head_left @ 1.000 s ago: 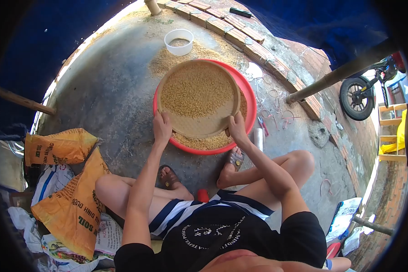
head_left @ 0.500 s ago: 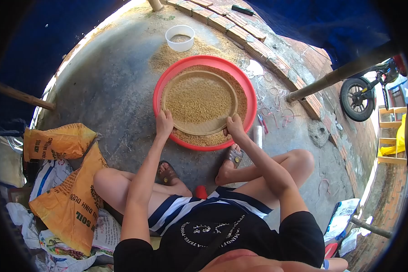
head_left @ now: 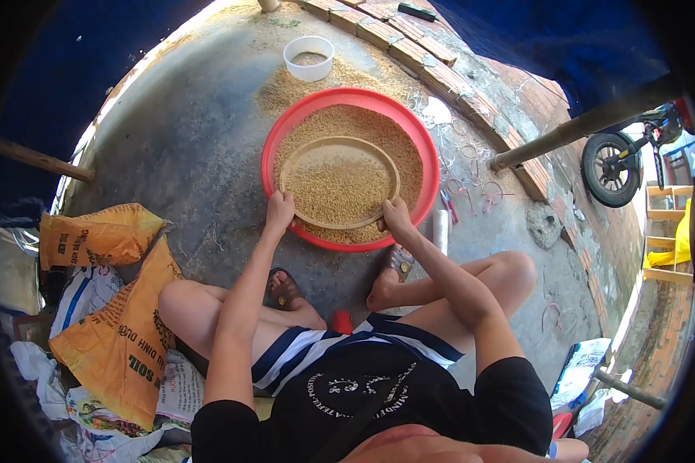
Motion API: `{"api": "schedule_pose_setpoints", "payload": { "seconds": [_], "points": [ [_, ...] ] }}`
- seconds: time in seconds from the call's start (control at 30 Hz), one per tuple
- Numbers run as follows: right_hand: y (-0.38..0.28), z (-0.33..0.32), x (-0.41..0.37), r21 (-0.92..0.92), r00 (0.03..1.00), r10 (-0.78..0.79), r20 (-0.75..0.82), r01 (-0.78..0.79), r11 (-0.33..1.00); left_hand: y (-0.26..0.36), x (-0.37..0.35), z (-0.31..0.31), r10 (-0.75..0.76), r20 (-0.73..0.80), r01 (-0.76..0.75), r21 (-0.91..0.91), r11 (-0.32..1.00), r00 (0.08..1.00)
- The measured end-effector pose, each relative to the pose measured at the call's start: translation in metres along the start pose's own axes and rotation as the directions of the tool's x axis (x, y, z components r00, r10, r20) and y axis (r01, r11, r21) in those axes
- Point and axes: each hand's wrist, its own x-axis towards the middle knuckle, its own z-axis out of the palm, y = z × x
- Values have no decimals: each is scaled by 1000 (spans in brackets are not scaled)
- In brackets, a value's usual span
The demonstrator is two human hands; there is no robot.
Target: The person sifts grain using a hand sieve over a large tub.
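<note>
Both hands grip a round sieve [head_left: 340,140] by the near part of its rim, over a big red basin [head_left: 427,147]. My left hand [head_left: 280,210] is closed on the rim's left side, thumb on top. At the right side of the rim my right hand [head_left: 396,217] is closed the same way. Yellow-brown grain [head_left: 344,189] lies in the sieve, heaped toward its near half, with bare mesh showing at the far side. More grain [head_left: 347,119] fills the basin around and beyond the sieve.
Behind the basin a white tub [head_left: 309,68] stands among spilled grain [head_left: 274,92]. Pliers [head_left: 449,207] and a clear roll [head_left: 440,231] lie to the right. Orange sacks [head_left: 123,347] are piled at left. A brick border [head_left: 440,85], bamboo pole [head_left: 579,123] and motorbike wheel [head_left: 610,170] are farther right.
The sieve's far edge has come lower and nearer to me, uncovering more grain at the basin's far side. Grain in the sieve has slid toward my hands. Both hands keep their hold.
</note>
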Motion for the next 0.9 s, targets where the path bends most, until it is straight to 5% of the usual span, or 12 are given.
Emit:
{"api": "schedule_pose_setpoints", "payload": {
  "seconds": [0.1,0.13,0.17,0.27,0.4,0.47,0.57,0.7,0.77,0.9],
  "points": [
    [-14,0,-9,54,998,35,52,-38,998,-2,1,-4,94,-47,-95,-25,995,994],
    [-30,1,-20,135,994,-111,4,110,985,1,1,-7,361,-200,-352,82,933,911],
    [-42,1,-26,206,966,-253,-57,260,943,6,2,-10,604,-314,-562,221,797,733],
    [-53,2,-30,243,923,-374,-91,385,891,45,-27,-19,632,-401,-686,13,728,663],
    [-29,5,-9,167,957,-267,-117,284,944,9,5,-6,581,-332,-565,152,811,743],
    [-14,1,-3,69,998,-14,-57,18,997,3,2,1,196,-81,-200,-41,979,977],
    [6,0,-7,103,987,157,32,-160,982,-19,10,9,117,5,-117,-82,990,993],
    [-23,0,-30,140,999,31,5,-32,990,4,3,-1,158,-24,-159,-76,984,987],
    [-47,3,-44,217,956,-244,-165,277,936,18,3,-7,330,-96,-344,-223,912,939],
    [-16,7,-37,175,977,-165,-134,187,967,-6,23,-2,221,82,-197,-231,953,972]
  ]
}}
